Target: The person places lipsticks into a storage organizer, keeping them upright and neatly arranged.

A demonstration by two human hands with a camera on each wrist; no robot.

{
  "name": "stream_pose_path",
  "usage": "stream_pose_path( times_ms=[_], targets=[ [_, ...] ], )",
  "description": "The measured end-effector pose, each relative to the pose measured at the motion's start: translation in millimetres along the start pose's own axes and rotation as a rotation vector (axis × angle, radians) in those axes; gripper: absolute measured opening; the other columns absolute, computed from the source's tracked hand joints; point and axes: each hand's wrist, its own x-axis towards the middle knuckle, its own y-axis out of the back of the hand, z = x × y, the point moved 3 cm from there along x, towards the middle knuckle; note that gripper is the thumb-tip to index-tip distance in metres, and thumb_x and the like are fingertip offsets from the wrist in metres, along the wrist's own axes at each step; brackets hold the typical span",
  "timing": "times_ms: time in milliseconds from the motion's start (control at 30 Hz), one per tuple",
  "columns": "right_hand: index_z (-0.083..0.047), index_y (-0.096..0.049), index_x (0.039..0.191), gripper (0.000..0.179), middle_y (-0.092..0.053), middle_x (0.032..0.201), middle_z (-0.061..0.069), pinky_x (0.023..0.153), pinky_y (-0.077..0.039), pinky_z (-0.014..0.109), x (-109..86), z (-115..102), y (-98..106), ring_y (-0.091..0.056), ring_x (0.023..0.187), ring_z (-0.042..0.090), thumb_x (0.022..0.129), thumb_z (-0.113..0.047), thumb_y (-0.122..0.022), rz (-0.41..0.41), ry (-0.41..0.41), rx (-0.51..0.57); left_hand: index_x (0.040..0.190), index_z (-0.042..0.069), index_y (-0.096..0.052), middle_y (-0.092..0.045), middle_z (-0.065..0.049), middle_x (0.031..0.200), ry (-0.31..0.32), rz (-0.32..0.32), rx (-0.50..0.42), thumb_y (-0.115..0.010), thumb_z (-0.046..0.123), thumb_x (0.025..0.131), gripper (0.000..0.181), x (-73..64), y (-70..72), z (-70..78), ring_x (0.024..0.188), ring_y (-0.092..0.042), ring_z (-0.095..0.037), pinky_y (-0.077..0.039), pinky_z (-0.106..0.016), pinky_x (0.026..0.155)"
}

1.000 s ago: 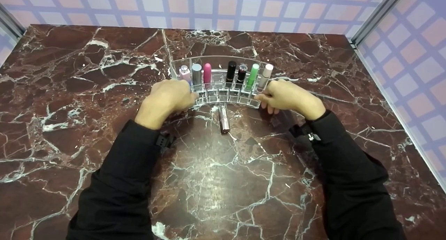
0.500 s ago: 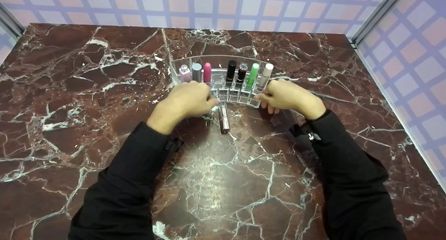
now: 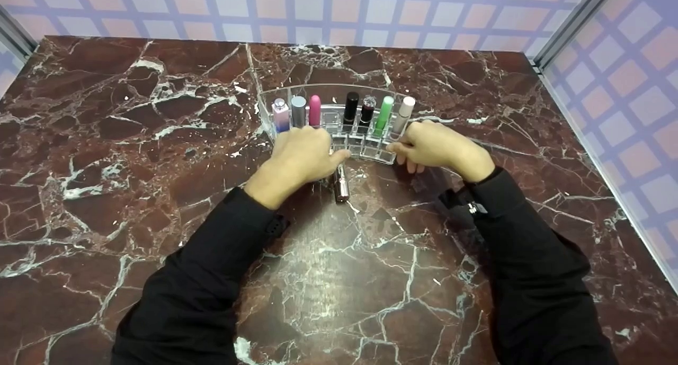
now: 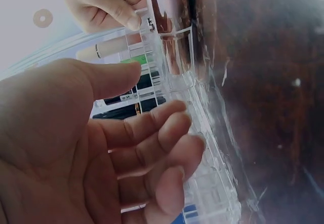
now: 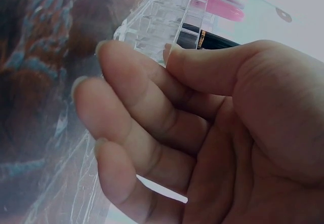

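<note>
A clear curved lipstick organizer [image 3: 365, 145] stands on the marbled table, with several lipsticks upright in its rear rows. In front of it lies a shiny rose-metallic lipstick tube [image 3: 342, 186], large at the top of the left wrist view. My left hand [image 3: 306, 152] hovers over the organizer's front left part, its thumb close to that tube's far end. Its fingers are loosely bent around nothing in the left wrist view. At the organizer's front right corner, my right hand [image 3: 437, 145] grips the edge between thumb and forefinger, other fingers curled below.
Standing in the organizer are a pink tube [image 3: 315, 110], a black one [image 3: 351, 108], a green one [image 3: 383, 115] and a white-capped one [image 3: 406, 109], among others. A checkered wall [image 3: 333, 15] rises behind the table, another on the right.
My left hand has left the organizer's left end and moved right, toward the lying lipstick tube. The right hand keeps its place at the corner.
</note>
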Motion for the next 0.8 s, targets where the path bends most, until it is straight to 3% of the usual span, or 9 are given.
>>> stream_pose_path(
  times_ms=[133, 300, 567, 800],
  targets=[
    [-0.005, -0.076, 0.087, 0.041, -0.072, 0.068, 0.005, 0.064, -0.06, 0.036, 0.3, -1, 0, -0.072, 0.061, 0.023, 0.109, -0.032, -0.055, -0.003, 0.002, 0.0, 0.065, 0.016, -0.043, -0.043, 0.002, 0.063, 0.043, 0.045, 0.05, -0.053, 0.063, 0.101, 0.06, 1.9, -2.4, 2.1, 0.05, -0.039, -0.012, -0.032, -0.025, 0.046],
    [-0.004, -0.076, 0.088, 0.042, -0.073, 0.07, 0.004, 0.063, -0.059, 0.036, 0.4, -1, 1, -0.072, 0.062, 0.021, 0.11, -0.032, -0.053, 0.002, 0.017, -0.018, 0.066, 0.015, -0.044, -0.047, 0.002, 0.065, 0.053, 0.049, 0.095, -0.056, 0.066, 0.098, 0.061, 3.1, -4.4, 3.5, 0.053, -0.044, -0.013, -0.033, -0.025, 0.047],
    [-0.005, -0.076, 0.088, 0.041, -0.072, 0.069, 0.004, 0.063, -0.059, 0.036, 0.3, 0, 0, -0.071, 0.061, 0.021, 0.109, -0.032, -0.054, 0.003, 0.016, -0.022, 0.084, 0.01, -0.061, -0.064, -0.008, 0.087, 0.041, -0.114, 0.006, -0.063, 0.056, 0.099, 0.049, -0.8, -0.6, -2.9, 0.067, -0.055, -0.019, -0.043, -0.027, 0.055],
    [-0.006, -0.076, 0.088, 0.041, -0.072, 0.069, 0.003, 0.063, -0.06, 0.036, 0.3, 0, 1, -0.071, 0.061, 0.021, 0.109, -0.033, -0.055, 0.001, 0.013, -0.03, 0.089, 0.01, -0.062, -0.062, -0.008, 0.091, 0.076, -0.229, 0.012, -0.058, 0.053, 0.101, 0.044, -5.4, 3.4, -8.4, 0.071, -0.053, -0.018, -0.044, -0.029, 0.06]
  ],
)
